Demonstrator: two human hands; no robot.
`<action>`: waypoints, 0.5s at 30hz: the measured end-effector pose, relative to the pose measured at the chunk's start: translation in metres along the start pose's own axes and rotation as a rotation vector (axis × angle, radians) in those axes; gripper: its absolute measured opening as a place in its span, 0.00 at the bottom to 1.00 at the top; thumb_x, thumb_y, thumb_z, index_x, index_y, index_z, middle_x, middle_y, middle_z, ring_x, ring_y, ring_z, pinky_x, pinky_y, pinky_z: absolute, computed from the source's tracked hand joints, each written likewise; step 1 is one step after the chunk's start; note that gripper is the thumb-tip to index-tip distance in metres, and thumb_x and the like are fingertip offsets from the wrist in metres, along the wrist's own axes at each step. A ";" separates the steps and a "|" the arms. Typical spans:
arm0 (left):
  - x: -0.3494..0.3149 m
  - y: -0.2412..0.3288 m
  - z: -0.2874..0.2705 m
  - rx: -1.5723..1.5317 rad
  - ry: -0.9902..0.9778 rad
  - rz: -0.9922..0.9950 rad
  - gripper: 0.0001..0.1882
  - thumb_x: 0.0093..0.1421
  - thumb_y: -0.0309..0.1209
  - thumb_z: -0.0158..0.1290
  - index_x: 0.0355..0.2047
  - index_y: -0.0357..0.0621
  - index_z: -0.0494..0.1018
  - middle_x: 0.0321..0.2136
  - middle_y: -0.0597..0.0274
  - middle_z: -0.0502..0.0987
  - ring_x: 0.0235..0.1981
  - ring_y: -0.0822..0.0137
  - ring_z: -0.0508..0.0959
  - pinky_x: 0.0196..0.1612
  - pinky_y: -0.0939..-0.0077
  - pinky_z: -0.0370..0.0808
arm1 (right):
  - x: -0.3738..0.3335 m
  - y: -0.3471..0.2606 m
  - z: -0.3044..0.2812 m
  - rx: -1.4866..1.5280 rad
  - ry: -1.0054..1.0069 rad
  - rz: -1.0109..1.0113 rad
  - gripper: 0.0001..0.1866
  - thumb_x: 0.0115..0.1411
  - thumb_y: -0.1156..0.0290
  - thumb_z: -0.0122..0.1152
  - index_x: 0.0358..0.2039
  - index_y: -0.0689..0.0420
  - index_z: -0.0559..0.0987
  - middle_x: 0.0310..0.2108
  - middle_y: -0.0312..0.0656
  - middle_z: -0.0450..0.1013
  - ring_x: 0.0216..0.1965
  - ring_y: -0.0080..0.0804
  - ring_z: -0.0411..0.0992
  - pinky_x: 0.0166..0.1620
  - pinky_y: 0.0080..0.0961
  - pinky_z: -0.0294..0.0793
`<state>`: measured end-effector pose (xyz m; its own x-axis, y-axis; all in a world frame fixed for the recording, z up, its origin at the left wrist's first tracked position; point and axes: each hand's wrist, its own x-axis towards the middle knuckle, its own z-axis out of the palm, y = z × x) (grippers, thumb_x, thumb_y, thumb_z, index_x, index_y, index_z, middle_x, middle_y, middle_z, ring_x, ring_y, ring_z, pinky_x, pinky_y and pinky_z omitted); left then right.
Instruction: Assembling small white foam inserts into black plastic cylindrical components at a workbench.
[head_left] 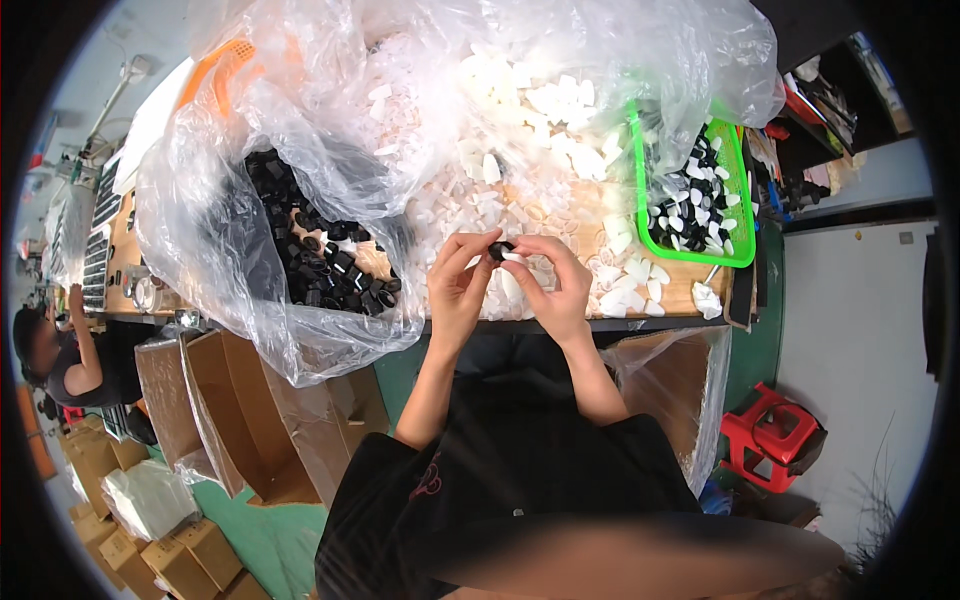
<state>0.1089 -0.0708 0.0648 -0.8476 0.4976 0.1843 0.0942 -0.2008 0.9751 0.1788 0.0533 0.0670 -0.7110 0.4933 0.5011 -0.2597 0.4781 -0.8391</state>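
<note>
Both hands meet above the near edge of the table. In the fingertips of my left hand [458, 290] is a small black plastic part [497, 251]. My right hand [556, 290] pinches a small white piece [513, 258] against it; its exact shape is partly hidden by the fingers. Beneath and beyond them lies a spread of loose translucent and white plastic pieces [480, 200]. To the left, a clear plastic bag [200, 250] gapes around a heap of black parts [350, 280]. Right of my hands stands a green basket [640, 190] holding black-and-white pieces [700, 205].
Larger white pieces [565, 110] are heaped farther back. A crumpled white tissue [706, 300] sits at the table's right corner. Below the edge stand open cardboard boxes [245, 410]. A red stool [770, 435] is at the right; another person [80, 360] works far left.
</note>
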 end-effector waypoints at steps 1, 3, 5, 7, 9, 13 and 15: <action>0.000 0.000 0.000 -0.001 0.000 0.000 0.14 0.66 0.18 0.50 0.51 0.35 0.76 0.43 0.61 0.71 0.47 0.71 0.74 0.50 0.78 0.74 | 0.000 0.000 0.000 -0.007 -0.002 -0.010 0.17 0.53 0.79 0.71 0.43 0.59 0.78 0.38 0.43 0.78 0.36 0.32 0.79 0.40 0.25 0.77; -0.001 -0.002 0.001 0.040 -0.001 0.021 0.16 0.65 0.16 0.48 0.52 0.35 0.73 0.43 0.61 0.71 0.46 0.73 0.73 0.50 0.81 0.71 | 0.000 -0.001 0.000 -0.016 -0.005 -0.019 0.18 0.52 0.79 0.71 0.44 0.59 0.78 0.39 0.43 0.78 0.37 0.32 0.79 0.40 0.24 0.77; -0.002 -0.005 0.004 0.002 0.013 0.014 0.17 0.65 0.15 0.48 0.53 0.35 0.71 0.42 0.61 0.71 0.45 0.74 0.73 0.49 0.81 0.70 | 0.003 -0.003 -0.001 -0.054 -0.014 -0.039 0.19 0.53 0.79 0.71 0.45 0.59 0.77 0.41 0.43 0.78 0.38 0.32 0.79 0.41 0.24 0.77; -0.004 -0.008 0.005 -0.039 0.025 0.007 0.17 0.65 0.15 0.47 0.54 0.35 0.69 0.42 0.61 0.71 0.44 0.74 0.72 0.49 0.82 0.70 | 0.000 -0.004 0.004 0.049 -0.002 0.052 0.17 0.53 0.79 0.71 0.44 0.60 0.76 0.41 0.43 0.78 0.39 0.31 0.79 0.42 0.23 0.77; -0.005 -0.012 0.005 -0.074 0.038 -0.001 0.18 0.64 0.15 0.47 0.54 0.36 0.65 0.41 0.62 0.70 0.44 0.75 0.72 0.48 0.83 0.69 | -0.002 -0.006 0.004 0.149 0.012 0.143 0.16 0.53 0.80 0.71 0.42 0.60 0.76 0.42 0.43 0.78 0.40 0.30 0.79 0.43 0.23 0.78; -0.004 -0.013 0.002 -0.108 0.106 0.010 0.15 0.63 0.14 0.47 0.50 0.36 0.67 0.39 0.63 0.70 0.42 0.75 0.72 0.44 0.83 0.71 | -0.001 -0.009 0.001 0.348 0.021 0.229 0.18 0.54 0.83 0.69 0.42 0.62 0.70 0.43 0.49 0.78 0.45 0.31 0.77 0.46 0.23 0.77; -0.001 -0.012 0.002 -0.159 0.097 -0.042 0.13 0.62 0.14 0.46 0.47 0.35 0.68 0.39 0.63 0.70 0.44 0.74 0.72 0.45 0.83 0.70 | -0.001 -0.005 -0.002 0.334 0.003 0.226 0.17 0.54 0.83 0.69 0.40 0.61 0.70 0.43 0.50 0.77 0.45 0.31 0.77 0.46 0.23 0.77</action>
<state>0.1097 -0.0675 0.0534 -0.8963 0.4258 0.1237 -0.0192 -0.3161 0.9485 0.1824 0.0513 0.0711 -0.7725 0.5618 0.2959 -0.2950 0.0952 -0.9507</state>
